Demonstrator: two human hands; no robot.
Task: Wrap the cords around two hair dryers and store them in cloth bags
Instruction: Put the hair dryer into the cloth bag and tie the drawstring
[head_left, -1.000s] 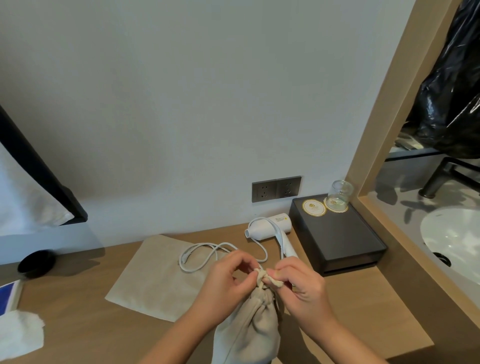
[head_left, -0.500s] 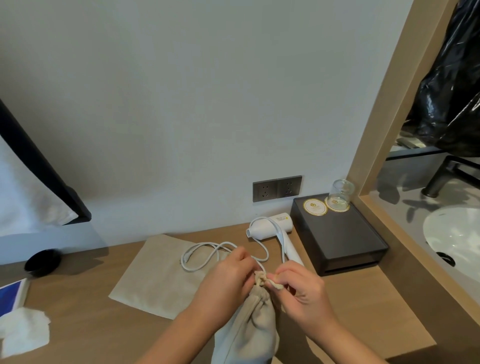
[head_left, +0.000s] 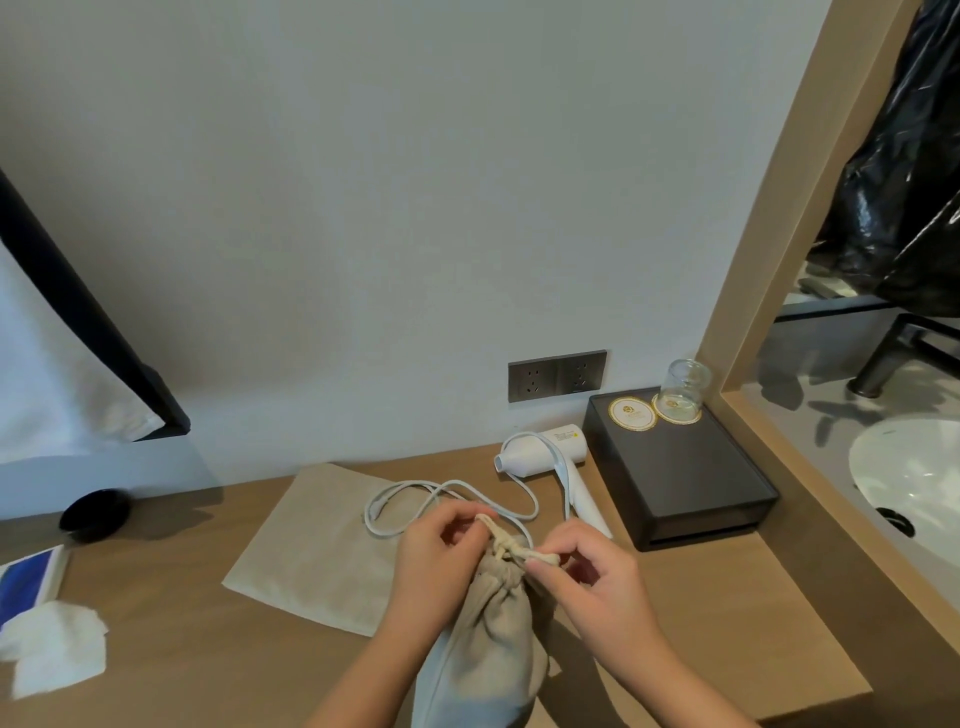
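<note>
Wooden counter (head_left: 727, 623) runs under the wall, and at lower centre I see the filled cloth bag (head_left: 488, 639) lying lengthwise toward the camera, the left hand (head_left: 436, 561) and right hand (head_left: 592, 577) each pinching its drawstring (head_left: 511, 545) at either side of the cinched neck. I judge the next reach goes up-right: the second hair dryer (head_left: 540, 452), handle pointing down-frame, lies nearer the right hand, its loose cord (head_left: 415, 493) trailing left over the flat bag (head_left: 311, 551)

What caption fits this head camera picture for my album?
The left hand and right hand pinch the drawstring of a cloth bag; a white hair dryer lies behind, cord loose.
</note>
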